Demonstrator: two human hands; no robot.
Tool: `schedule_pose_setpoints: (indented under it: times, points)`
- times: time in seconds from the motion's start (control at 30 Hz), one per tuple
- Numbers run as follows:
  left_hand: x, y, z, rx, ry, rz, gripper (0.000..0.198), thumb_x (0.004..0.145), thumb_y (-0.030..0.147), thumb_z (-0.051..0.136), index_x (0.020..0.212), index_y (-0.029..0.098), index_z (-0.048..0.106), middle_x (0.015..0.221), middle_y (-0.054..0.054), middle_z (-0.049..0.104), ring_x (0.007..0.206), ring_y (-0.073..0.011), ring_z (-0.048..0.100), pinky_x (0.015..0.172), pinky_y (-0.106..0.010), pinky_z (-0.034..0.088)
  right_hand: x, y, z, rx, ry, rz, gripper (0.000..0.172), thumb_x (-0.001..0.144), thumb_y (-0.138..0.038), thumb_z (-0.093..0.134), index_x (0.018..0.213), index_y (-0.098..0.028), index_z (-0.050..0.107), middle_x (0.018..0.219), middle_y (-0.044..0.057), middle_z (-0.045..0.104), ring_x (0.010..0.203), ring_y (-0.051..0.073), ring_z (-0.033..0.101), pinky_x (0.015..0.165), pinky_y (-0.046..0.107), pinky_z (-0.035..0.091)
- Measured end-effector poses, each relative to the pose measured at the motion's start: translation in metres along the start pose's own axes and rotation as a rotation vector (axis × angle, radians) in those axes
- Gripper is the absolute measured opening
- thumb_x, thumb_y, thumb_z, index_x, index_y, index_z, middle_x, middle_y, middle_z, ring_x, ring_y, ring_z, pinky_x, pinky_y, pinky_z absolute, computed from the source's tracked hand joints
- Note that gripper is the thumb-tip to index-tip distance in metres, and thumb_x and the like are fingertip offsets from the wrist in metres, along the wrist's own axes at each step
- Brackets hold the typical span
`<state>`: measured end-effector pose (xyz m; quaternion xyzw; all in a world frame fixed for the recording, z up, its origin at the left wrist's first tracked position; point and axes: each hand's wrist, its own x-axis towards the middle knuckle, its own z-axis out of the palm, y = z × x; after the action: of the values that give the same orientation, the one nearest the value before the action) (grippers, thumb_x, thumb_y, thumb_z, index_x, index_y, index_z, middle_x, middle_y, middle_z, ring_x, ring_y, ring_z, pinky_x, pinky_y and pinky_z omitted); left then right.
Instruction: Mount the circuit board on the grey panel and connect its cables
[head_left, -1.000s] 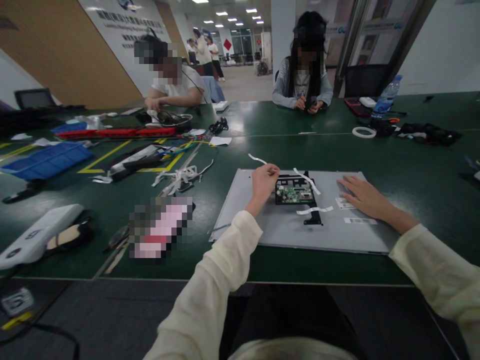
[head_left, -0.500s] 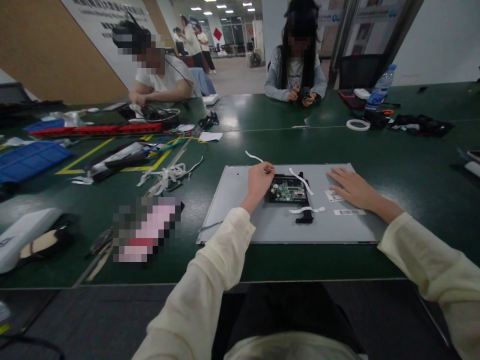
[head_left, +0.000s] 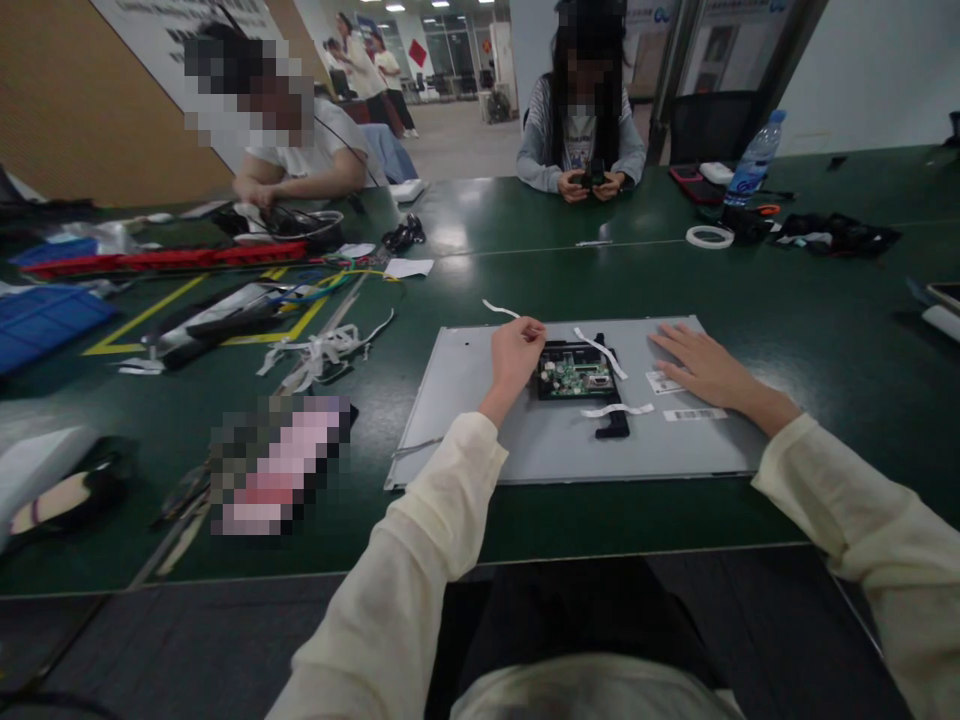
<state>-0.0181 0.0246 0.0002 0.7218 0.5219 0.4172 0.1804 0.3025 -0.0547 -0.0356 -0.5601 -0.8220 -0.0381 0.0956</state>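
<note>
A flat grey panel lies in front of me. On its middle sits a green circuit board in a black bracket, with white tape strips across the bracket. My left hand is at the bracket's upper left corner, its fingers pinched. A white strip of tape sticks out past those fingertips toward the far left. My right hand rests flat on the panel's right part, fingers spread, partly over a white label. A barcode label lies just below it.
Left of the panel lie crumpled white tape strips and a blurred pink phone-like object. A blue crate is farther left. A tape roll and a water bottle stand at the back right. Two people sit across the table.
The view has shifted slightly. My left hand stays pinched at the bracket's corner and my right hand stays flat on the panel. The person opposite has lowered their hands around a dark object.
</note>
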Motion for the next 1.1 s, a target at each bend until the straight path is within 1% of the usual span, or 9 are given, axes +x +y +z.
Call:
schedule_pose_setpoints:
  times: [0.27, 0.43, 0.63, 0.7, 0.77, 0.9, 0.97, 1.03, 1.1]
  points:
    - [0.003, -0.003, 0.003, 0.004, -0.013, 0.022, 0.01, 0.076, 0.016, 0.059, 0.079, 0.017, 0.068, 0.075, -0.003, 0.069, 0.072, -0.0142, 0.064, 0.072, -0.027, 0.051, 0.0, -0.005, -0.005, 0.013, -0.003, 0.018, 0.062, 0.093, -0.053, 0.026, 0.146, -0.021, 0.033, 0.151, 0.009, 0.03, 0.137, 0.032, 0.028, 0.105, 0.054, 0.033]
    - [0.004, -0.005, 0.004, 0.013, -0.006, 0.038, 0.01, 0.075, 0.014, 0.059, 0.078, 0.016, 0.068, 0.073, -0.003, 0.068, 0.069, -0.014, 0.063, 0.071, -0.027, 0.051, 0.0, -0.003, -0.004, 0.022, 0.011, 0.018, 0.061, 0.093, -0.054, 0.027, 0.146, -0.024, 0.032, 0.151, 0.008, 0.03, 0.137, 0.032, 0.029, 0.105, 0.055, 0.034]
    - [0.003, -0.002, 0.005, 0.015, -0.04, 0.005, 0.013, 0.074, 0.011, 0.058, 0.083, 0.017, 0.065, 0.079, -0.003, 0.069, 0.076, -0.0146, 0.065, 0.076, -0.028, 0.052, 0.001, -0.001, -0.003, 0.029, -0.019, 0.032, 0.062, 0.092, -0.055, 0.027, 0.146, -0.023, 0.032, 0.152, 0.008, 0.028, 0.137, 0.032, 0.028, 0.106, 0.055, 0.032]
    - [0.001, 0.001, 0.003, 0.024, -0.056, 0.013, 0.017, 0.074, 0.01, 0.06, 0.089, 0.017, 0.064, 0.085, -0.004, 0.07, 0.08, -0.0151, 0.066, 0.078, -0.028, 0.052, 0.001, -0.001, -0.003, 0.027, -0.021, 0.033, 0.063, 0.092, -0.055, 0.027, 0.146, -0.023, 0.032, 0.152, 0.007, 0.027, 0.138, 0.032, 0.027, 0.106, 0.054, 0.032]
    - [0.0, 0.006, -0.002, 0.07, -0.04, 0.052, 0.021, 0.074, 0.011, 0.06, 0.094, 0.018, 0.063, 0.093, -0.004, 0.07, 0.088, -0.0167, 0.066, 0.083, -0.03, 0.051, 0.002, -0.001, -0.003, 0.028, -0.022, 0.033, 0.063, 0.092, -0.055, 0.027, 0.146, -0.023, 0.032, 0.152, 0.007, 0.028, 0.138, 0.032, 0.028, 0.106, 0.054, 0.032]
    - [-0.001, 0.025, -0.018, 0.164, -0.001, 0.166, 0.022, 0.084, 0.017, 0.053, 0.104, 0.018, 0.06, 0.105, -0.006, 0.068, 0.1, -0.0187, 0.063, 0.093, -0.034, 0.047, 0.001, -0.002, -0.004, 0.036, -0.023, 0.035, 0.062, 0.092, -0.055, 0.027, 0.146, -0.024, 0.032, 0.152, 0.007, 0.028, 0.137, 0.032, 0.028, 0.106, 0.053, 0.032]
    - [-0.002, 0.037, -0.025, 0.204, -0.076, 0.217, 0.023, 0.087, 0.019, 0.05, 0.108, 0.017, 0.059, 0.11, -0.008, 0.067, 0.102, -0.019, 0.062, 0.094, -0.034, 0.046, 0.001, -0.002, -0.005, 0.037, -0.022, 0.038, 0.062, 0.092, -0.055, 0.027, 0.145, -0.023, 0.033, 0.152, 0.007, 0.028, 0.137, 0.031, 0.028, 0.107, 0.052, 0.032]
    - [-0.005, 0.049, -0.027, 0.263, -0.211, 0.276, 0.029, 0.087, 0.02, 0.049, 0.115, 0.015, 0.056, 0.118, -0.01, 0.063, 0.108, -0.0208, 0.06, 0.096, -0.035, 0.045, 0.001, -0.003, -0.005, 0.034, -0.018, 0.038, 0.063, 0.092, -0.055, 0.027, 0.145, -0.022, 0.034, 0.151, 0.008, 0.029, 0.137, 0.031, 0.028, 0.107, 0.052, 0.032]
    - [-0.011, 0.056, -0.024, 0.334, -0.348, 0.321, 0.038, 0.088, 0.023, 0.05, 0.125, 0.013, 0.05, 0.126, -0.013, 0.058, 0.115, -0.0234, 0.055, 0.098, -0.037, 0.044, 0.001, -0.003, -0.005, 0.032, -0.017, 0.037, 0.063, 0.092, -0.055, 0.026, 0.145, -0.022, 0.034, 0.151, 0.009, 0.03, 0.137, 0.031, 0.028, 0.107, 0.052, 0.032]
